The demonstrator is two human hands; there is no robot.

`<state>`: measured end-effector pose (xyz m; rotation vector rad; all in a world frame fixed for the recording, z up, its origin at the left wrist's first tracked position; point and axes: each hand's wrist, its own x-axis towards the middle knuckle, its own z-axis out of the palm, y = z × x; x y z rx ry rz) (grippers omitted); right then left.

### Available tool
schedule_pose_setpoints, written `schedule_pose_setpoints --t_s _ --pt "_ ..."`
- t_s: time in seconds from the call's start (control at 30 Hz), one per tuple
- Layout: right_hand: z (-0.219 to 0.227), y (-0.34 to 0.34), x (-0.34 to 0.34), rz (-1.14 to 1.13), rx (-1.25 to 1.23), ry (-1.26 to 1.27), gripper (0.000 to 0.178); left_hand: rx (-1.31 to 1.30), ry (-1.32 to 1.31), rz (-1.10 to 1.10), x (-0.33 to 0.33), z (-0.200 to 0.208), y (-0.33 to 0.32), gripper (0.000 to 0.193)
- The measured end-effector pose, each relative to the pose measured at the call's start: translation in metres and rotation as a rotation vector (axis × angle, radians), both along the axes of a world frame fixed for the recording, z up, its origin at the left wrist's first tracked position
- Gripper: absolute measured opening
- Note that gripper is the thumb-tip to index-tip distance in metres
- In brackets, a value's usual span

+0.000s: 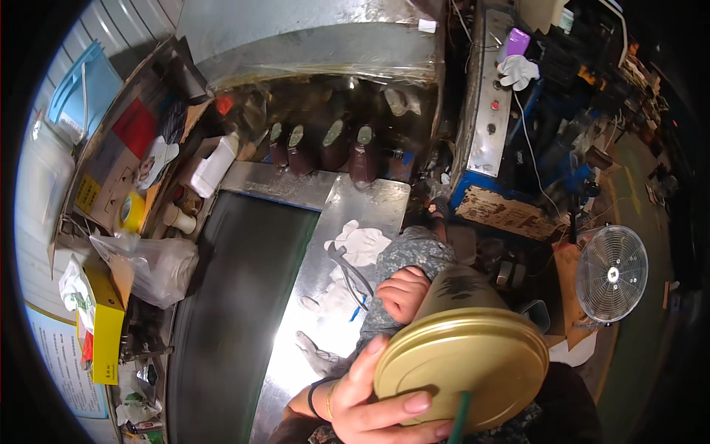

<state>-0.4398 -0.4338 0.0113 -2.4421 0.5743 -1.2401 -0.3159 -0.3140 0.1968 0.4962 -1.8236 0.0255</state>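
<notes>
Cup (466, 355) Held Up in Left Hand (362, 403)

The cup sits in the left hand's grasp, raised close to the camera with its gold lid (488, 370) facing up. The fingers bend around the lid's left side and lower left edge, pressed against it, and the wrist comes in from below and to the left. A green straw (460, 416) stands out of the lid near those fingertips.

The right hand (401, 294) is beyond the lid, just left of the cup's tapering lower part, against camouflage cloth (414, 251). Its fingers are curled in; whether they hold anything or touch the cup, I cannot tell.

Left of both hands, pale gloves (362, 243) lie on a shiny metal desk (285, 381), with a dark belt (240, 281) running alongside. Brown boot-shaped forms (362, 163) stand at the far end. A round fan (612, 274) stands well to the right of the cup.
</notes>
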Motion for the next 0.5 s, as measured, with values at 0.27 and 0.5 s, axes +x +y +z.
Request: schedule_pose_setpoints --t_s 0.27,0.5 --pt "0.005 0.005 -0.002 -0.011 0.017 -0.039 0.014 0.027 -0.023 -0.001 0.001 0.003 0.042 0.023" --pt "0.002 0.005 0.003 -0.014 -0.039 -0.056 0.013 0.2 -0.176 -0.033 -0.001 0.008 0.068 0.021"
